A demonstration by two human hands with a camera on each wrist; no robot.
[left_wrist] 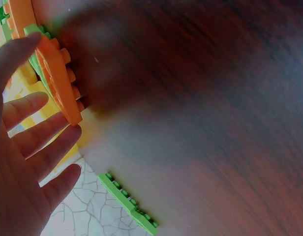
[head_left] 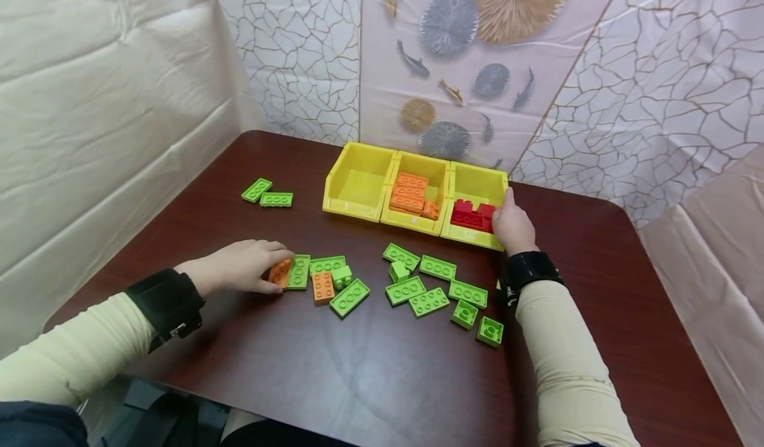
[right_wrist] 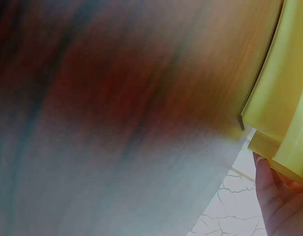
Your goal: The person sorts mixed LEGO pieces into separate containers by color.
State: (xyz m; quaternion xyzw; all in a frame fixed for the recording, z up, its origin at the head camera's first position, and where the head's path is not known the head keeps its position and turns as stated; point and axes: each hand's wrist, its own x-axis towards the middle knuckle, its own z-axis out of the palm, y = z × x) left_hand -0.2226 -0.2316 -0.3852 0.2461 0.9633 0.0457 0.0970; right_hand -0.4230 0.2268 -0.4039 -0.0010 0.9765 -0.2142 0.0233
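Observation:
My left hand [head_left: 247, 264] is at an orange toy brick [head_left: 279, 272] on the left of the table. In the left wrist view its thumb lies at one end of this orange brick [left_wrist: 60, 81] and its fingertips at the other. A green brick [head_left: 299, 272] lies right beside it. My right hand [head_left: 514, 227] grips the right side wall of the yellow bin [head_left: 477, 236] with red bricks [head_left: 468, 216] inside. In the right wrist view, fingers [right_wrist: 263, 177] reach the bin's edge [right_wrist: 269, 147], the rest partly hidden behind it.
Two more yellow bins adjoin: the middle one [head_left: 412, 225] holds orange bricks [head_left: 408, 191], the left one [head_left: 358, 185] none. Several green bricks [head_left: 430, 301] lie spread at centre right. Another orange brick [head_left: 323, 288] is among green ones. Two green bricks [head_left: 276, 199] lie far left.

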